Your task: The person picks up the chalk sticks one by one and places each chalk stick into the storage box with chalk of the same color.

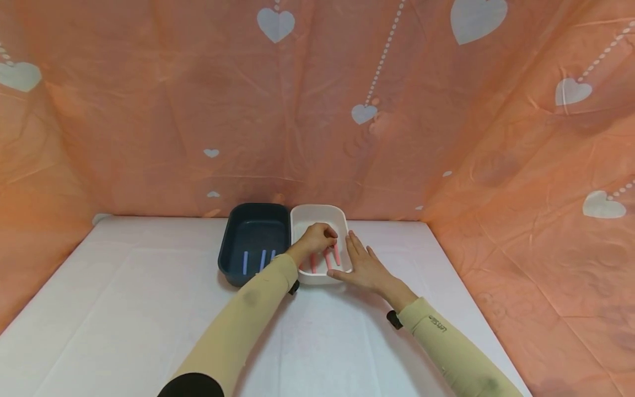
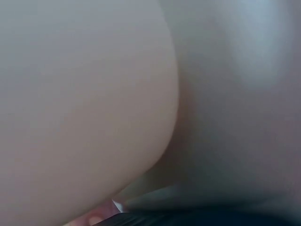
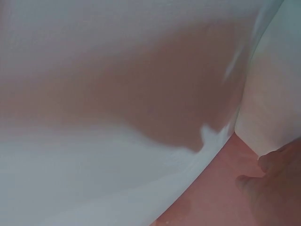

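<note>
In the head view my left hand (image 1: 315, 239) reaches into a white tray (image 1: 319, 279), its thumb and fingers pinched at the upper end of a pink stick (image 1: 337, 255). Several other pink sticks, one of them a short pink stick (image 1: 313, 263), lie side by side on the tray floor, partly covered by the hand. My right hand (image 1: 368, 271) rests along the tray's right rim, thumb at the near edge and fingers extended. The right wrist view shows part of the right hand (image 3: 280, 183) beside the white tray wall (image 3: 277, 89). Blurred shapes fill the left wrist view.
A dark blue tray (image 1: 258, 227) stands directly left of the white one, with several blue sticks (image 1: 245, 263) inside, partly behind my left forearm. Both sit at the far edge of a white-covered table (image 1: 124, 309). An orange curtain (image 1: 317, 110) with hearts encloses the back and sides.
</note>
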A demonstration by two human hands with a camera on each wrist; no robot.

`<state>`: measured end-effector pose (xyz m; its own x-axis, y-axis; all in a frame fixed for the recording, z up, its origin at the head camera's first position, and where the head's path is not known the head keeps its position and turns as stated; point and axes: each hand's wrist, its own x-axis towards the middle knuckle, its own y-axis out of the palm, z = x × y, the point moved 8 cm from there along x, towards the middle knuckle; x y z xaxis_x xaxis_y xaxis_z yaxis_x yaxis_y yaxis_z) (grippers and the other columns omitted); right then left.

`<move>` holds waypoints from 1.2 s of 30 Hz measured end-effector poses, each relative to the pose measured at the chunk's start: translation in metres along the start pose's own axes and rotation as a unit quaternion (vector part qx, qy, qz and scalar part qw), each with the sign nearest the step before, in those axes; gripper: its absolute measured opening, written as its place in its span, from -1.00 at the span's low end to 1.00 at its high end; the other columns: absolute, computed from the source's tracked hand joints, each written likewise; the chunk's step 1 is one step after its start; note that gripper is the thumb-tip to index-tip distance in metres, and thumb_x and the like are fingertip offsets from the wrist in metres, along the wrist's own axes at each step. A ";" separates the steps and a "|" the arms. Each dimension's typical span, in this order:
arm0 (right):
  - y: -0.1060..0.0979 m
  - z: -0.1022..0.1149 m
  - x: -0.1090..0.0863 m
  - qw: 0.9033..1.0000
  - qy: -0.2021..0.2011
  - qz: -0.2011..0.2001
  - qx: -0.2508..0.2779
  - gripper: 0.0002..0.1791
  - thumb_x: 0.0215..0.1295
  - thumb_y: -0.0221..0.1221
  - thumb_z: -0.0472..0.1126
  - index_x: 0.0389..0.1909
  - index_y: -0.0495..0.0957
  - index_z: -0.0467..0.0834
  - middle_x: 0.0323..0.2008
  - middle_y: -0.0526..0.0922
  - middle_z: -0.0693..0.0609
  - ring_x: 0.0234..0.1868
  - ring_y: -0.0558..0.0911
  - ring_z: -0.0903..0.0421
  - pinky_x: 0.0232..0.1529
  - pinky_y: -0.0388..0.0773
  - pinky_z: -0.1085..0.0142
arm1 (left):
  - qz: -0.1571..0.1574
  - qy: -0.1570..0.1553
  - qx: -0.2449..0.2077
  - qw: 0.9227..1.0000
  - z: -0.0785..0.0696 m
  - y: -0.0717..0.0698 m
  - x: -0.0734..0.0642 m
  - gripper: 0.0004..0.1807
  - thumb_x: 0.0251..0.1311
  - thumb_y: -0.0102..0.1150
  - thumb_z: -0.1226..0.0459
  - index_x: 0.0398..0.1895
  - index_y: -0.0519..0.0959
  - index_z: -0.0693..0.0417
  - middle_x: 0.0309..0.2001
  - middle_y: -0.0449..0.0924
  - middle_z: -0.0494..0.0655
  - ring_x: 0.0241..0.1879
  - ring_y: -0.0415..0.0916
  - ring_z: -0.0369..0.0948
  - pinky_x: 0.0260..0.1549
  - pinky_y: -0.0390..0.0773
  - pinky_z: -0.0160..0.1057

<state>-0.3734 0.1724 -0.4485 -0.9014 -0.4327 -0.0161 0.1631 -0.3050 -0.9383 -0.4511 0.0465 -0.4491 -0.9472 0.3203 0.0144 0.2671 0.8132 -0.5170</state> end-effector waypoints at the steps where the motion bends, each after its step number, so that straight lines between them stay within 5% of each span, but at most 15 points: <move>1: 0.000 0.000 0.000 1.000 0.000 0.000 0.000 0.26 0.32 0.13 0.47 0.65 -0.21 -0.30 0.68 -0.27 -0.16 0.68 -0.16 -0.05 0.58 -0.14 -0.20 | -0.001 0.005 0.008 1.000 0.000 0.000 0.000 -0.84 0.36 0.27 0.40 -0.07 0.68 0.29 -0.24 0.74 0.08 -0.24 0.70 -0.10 -0.34 0.56 -0.39; 11: 0.000 -0.001 0.001 1.000 0.004 -0.001 -0.014 0.29 0.31 0.09 0.52 0.66 -0.26 -0.27 0.68 -0.30 -0.15 0.68 -0.17 -0.03 0.59 -0.15 -0.17 | 0.012 0.061 0.092 0.994 -0.005 0.008 0.001 -0.87 0.35 0.32 0.36 -0.11 0.73 0.21 -0.15 0.76 0.04 -0.13 0.65 -0.12 -0.01 0.61 -0.21; 21: 0.001 0.000 0.001 1.000 -0.002 -0.007 -0.013 0.24 0.35 0.14 0.44 0.64 -0.18 -0.33 0.68 -0.26 -0.19 0.67 -0.14 -0.08 0.58 -0.13 -0.20 | 0.041 0.051 0.170 0.983 0.000 0.016 -0.001 -0.88 0.37 0.30 0.33 -0.12 0.75 0.13 -0.19 0.73 -0.06 -0.18 0.58 -0.18 0.00 0.58 -0.21; 36: -0.001 0.001 0.000 1.000 -0.010 -0.026 0.010 0.24 0.33 0.20 0.40 0.63 -0.14 -0.36 0.67 -0.19 -0.23 0.66 -0.06 -0.12 0.54 -0.03 -0.25 | 0.043 0.044 0.196 0.979 -0.006 0.014 -0.007 -0.79 0.39 0.29 0.23 -0.01 0.72 0.08 -0.11 0.75 -0.10 -0.09 0.63 -0.15 0.06 0.57 -0.13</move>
<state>-0.3730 0.1723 -0.4473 -0.9010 -0.4320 0.0404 0.1233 -0.3442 -0.9307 -0.4398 0.0588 -0.4515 -0.9010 0.4334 0.0209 0.2404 0.5387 -0.8075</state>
